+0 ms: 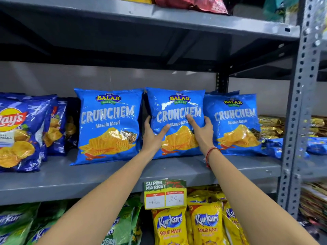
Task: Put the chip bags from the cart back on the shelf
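Three blue Crunchem chip bags stand upright in a row on the grey middle shelf. The middle Crunchem bag is held from both sides: my left hand grips its lower left edge, thumb across the front, and my right hand grips its lower right edge. Its bottom rests on the shelf. The left Crunchem bag and the right Crunchem bag stand beside it, almost touching. The cart is out of view.
Dark blue Lay's bags fill the shelf's left end. A perforated grey upright bounds the right side, with stacked gold packets behind it. A price tag hangs from the shelf edge above yellow Kurkure bags; green bags sit lower left.
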